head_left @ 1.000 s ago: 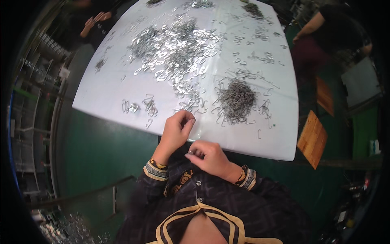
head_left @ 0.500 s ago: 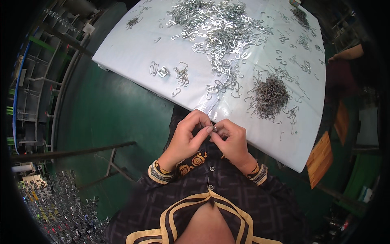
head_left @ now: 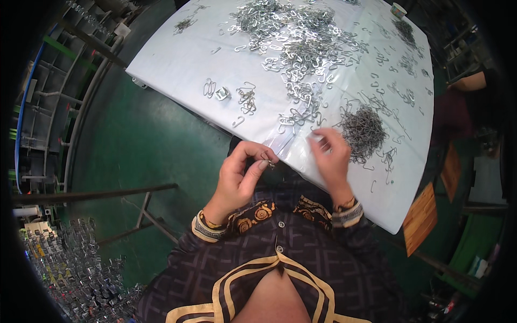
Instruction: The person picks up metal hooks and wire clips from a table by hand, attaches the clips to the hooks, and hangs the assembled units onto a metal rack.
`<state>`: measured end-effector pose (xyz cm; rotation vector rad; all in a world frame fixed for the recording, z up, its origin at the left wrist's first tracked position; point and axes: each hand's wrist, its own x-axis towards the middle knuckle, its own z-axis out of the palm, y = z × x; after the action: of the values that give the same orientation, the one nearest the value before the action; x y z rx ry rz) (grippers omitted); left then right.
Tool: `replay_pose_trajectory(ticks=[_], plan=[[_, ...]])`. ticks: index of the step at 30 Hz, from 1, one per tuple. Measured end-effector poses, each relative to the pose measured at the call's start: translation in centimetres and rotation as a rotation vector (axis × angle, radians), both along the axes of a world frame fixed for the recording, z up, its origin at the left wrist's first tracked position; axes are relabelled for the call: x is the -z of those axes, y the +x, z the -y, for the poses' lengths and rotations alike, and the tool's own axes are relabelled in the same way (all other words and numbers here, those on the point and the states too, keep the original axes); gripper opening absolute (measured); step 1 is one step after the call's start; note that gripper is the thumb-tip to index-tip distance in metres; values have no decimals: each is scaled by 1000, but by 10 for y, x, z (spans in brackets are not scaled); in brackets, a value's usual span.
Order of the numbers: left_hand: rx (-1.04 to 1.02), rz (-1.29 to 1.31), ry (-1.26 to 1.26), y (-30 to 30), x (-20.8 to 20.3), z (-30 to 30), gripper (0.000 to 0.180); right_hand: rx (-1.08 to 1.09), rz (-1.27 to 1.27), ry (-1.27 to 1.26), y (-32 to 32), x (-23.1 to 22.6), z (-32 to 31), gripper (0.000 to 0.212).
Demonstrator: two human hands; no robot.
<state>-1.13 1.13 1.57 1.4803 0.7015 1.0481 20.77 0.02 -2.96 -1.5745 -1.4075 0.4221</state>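
Just off the table's near edge, my left hand is closed in a pinch. A small metal piece, perhaps a wire hook, shows between its thumb and forefinger. My right hand is apart from it, over the edge of the white-covered table, with fingers blurred by motion. Close to its fingertips lies a dark heap of thin wire hooks. Beyond the hands, a big pile of shiny metal hooks trails toward me.
On the left of the table lie a small silver metal part and a little group of hooks. A cup stands at the far right corner. Another person's arm is beyond the right edge. A wooden board is below it.
My right hand has parted from the left and moved right and forward, toward the wire heap. My left hand has shifted slightly left, still pinching the metal piece.
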Motion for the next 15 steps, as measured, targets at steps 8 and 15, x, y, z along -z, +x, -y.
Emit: replay_pose_trajectory(ticks=[8,15], plan=[[-56,58,77,-8,-23,-11,6,204,731,-224,54,33,-82,19],[-77,48,47,-10,-26,-9,4,180,333,-339,54,20,-88,11]])
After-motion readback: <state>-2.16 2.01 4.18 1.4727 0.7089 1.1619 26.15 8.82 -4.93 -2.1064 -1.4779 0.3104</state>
